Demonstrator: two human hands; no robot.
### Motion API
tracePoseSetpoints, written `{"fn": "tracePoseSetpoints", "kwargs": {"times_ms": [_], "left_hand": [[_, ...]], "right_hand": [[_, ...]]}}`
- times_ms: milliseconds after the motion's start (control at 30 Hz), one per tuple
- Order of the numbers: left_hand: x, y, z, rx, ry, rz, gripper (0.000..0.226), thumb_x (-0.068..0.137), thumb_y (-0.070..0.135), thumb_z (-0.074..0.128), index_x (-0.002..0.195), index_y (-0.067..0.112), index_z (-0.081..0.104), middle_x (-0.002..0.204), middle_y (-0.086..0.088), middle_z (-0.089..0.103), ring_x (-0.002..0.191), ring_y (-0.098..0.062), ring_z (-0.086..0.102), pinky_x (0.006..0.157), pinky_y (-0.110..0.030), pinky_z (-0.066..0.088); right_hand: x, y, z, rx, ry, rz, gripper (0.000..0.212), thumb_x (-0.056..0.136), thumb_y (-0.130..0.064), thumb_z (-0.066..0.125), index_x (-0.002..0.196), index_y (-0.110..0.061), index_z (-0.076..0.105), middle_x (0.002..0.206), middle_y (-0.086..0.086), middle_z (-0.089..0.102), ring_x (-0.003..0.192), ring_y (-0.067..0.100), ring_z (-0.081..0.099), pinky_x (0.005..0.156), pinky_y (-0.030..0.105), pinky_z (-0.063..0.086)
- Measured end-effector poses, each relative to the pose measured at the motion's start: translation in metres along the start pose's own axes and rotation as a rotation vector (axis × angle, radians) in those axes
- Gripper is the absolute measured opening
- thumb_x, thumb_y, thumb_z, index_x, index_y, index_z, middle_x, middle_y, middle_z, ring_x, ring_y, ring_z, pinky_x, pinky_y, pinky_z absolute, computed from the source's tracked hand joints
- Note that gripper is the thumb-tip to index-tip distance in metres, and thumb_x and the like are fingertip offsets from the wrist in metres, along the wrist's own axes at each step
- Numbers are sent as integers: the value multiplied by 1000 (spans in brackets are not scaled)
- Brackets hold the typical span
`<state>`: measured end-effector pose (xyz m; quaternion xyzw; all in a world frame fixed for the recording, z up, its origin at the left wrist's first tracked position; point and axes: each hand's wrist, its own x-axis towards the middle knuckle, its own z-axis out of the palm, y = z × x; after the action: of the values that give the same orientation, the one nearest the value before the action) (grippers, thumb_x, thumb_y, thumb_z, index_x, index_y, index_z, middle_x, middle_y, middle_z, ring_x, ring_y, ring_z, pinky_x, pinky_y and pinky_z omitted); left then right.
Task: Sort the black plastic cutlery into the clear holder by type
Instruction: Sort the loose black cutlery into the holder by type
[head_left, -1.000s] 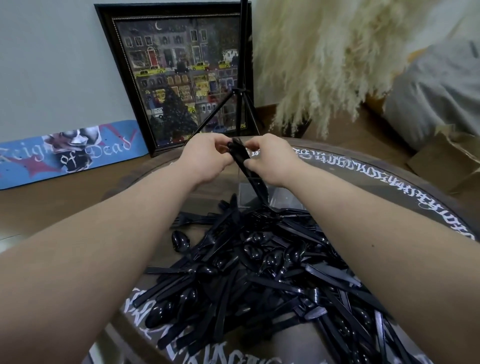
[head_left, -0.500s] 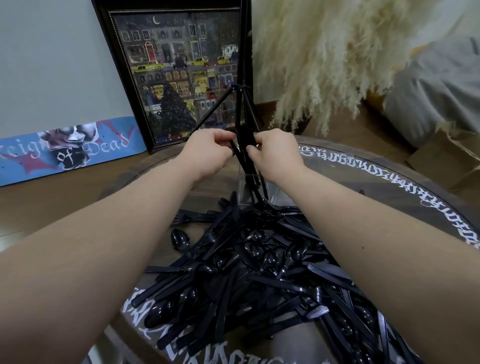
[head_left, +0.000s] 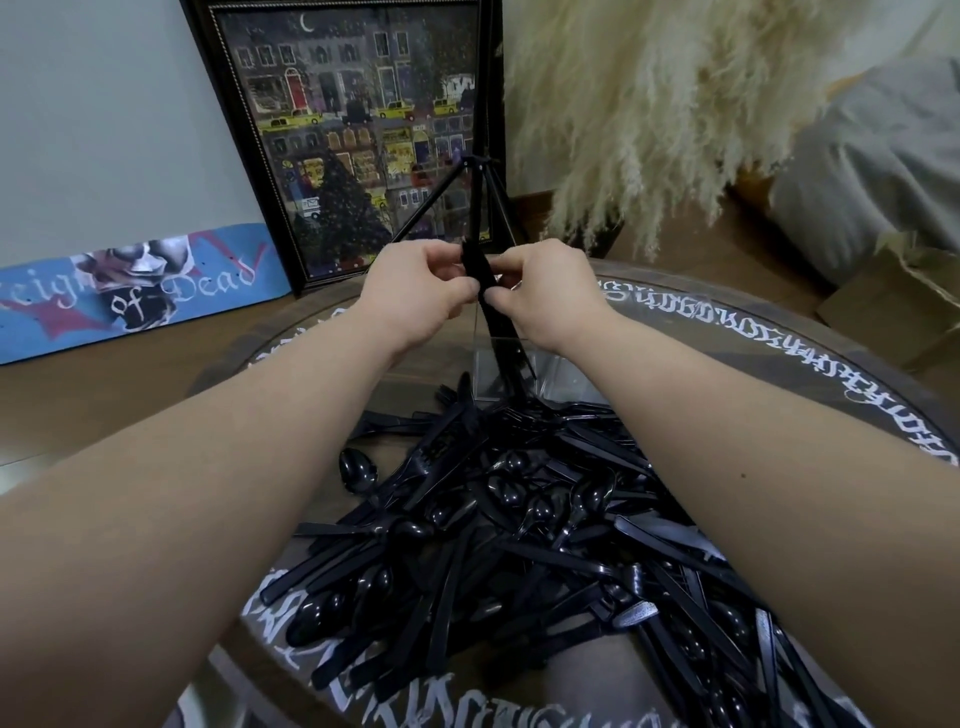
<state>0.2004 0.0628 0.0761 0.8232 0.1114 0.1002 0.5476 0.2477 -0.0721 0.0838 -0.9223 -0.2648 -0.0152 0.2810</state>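
A big heap of black plastic cutlery (head_left: 519, 525), with forks, spoons and knives mixed, covers the round table. Behind the heap stands the clear holder (head_left: 558, 371), its walls hard to make out. My left hand (head_left: 415, 291) and my right hand (head_left: 545, 291) meet above the holder. Both pinch the upper ends of a small bunch of black cutlery (head_left: 483, 291) that stands upright. Its lower ends reach down into the holder. I cannot tell which type the bunch is.
The round table (head_left: 779, 338) has a glass top with white lettering round its rim. Beyond it are a tripod (head_left: 483, 171), a framed picture (head_left: 353, 130), a skateboard deck (head_left: 130, 291), pampas grass (head_left: 649, 114) and a cardboard box (head_left: 904, 296) at right.
The bunch in my hands has swung from a slant to nearly upright over the holder. Both hands have shifted their hold slightly on its top ends.
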Motion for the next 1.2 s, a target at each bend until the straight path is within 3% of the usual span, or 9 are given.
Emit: {"fn": "tracePoseSetpoints", "kwargs": {"times_ms": [100,167,333,667,800,900,1033,1100,1200], "left_hand": [[-9,-6,-2,21,34,-51,41,82,7,71,121,14,62,89,2,67,79,-17,62,86,-45,55],[-18,-9,-6,53,49,-58,47,81,11,72,126,12,59,87,6,67,77,-16,63,86,-45,56],[-53,-7,-13,118,67,-54,35,82,17,72,116,18,63,88,8,66,78,-13,63,86,-40,55],[-140,1,34,248,-120,5,32,80,21,75,110,22,65,92,8,66,75,-5,60,76,-8,43],[-161,1,65,333,-211,36,38,79,27,76,115,24,64,98,8,66,92,-11,62,90,-25,48],[-175,2,88,511,-264,112,46,81,35,72,125,28,59,120,7,62,114,-14,55,100,-30,42],[-185,-3,117,817,-386,262,66,83,52,63,141,31,42,149,5,38,142,-20,20,116,-44,22],[-189,-7,129,967,-483,251,75,82,60,58,147,36,29,158,5,19,147,-22,1,116,-58,11],[-198,-14,139,1077,-582,199,76,86,64,49,149,42,13,161,5,0,147,-25,-11,112,-65,3]], "right_hand": [[-7,-2,2,16,-15,9,30,87,-22,65,117,-24,68,102,0,69,96,18,62,82,24,45],[-15,-4,0,13,-10,15,32,87,-22,66,118,-20,66,105,0,68,100,18,61,86,25,45],[-50,-7,-20,46,50,29,39,86,-24,68,123,-14,62,111,0,66,103,16,60,95,28,44],[-168,27,-45,44,7,185,36,86,-26,69,121,-20,63,109,-5,63,90,9,55,87,22,43],[-208,56,-48,54,12,303,36,85,-23,70,120,-21,63,109,-3,65,89,12,60,90,27,47],[-232,80,-51,45,18,396,35,86,-22,68,121,-22,63,109,-3,65,92,12,59,85,22,44],[-256,106,-52,-57,46,434,34,87,-23,66,121,-21,64,110,0,67,106,21,57,87,24,39],[-264,115,-51,-139,7,414,34,89,-24,62,122,-21,63,115,0,65,112,24,50,91,26,36],[-272,125,-49,-242,-44,352,34,92,-26,57,125,-23,60,123,0,59,116,24,41,97,25,28]]}}
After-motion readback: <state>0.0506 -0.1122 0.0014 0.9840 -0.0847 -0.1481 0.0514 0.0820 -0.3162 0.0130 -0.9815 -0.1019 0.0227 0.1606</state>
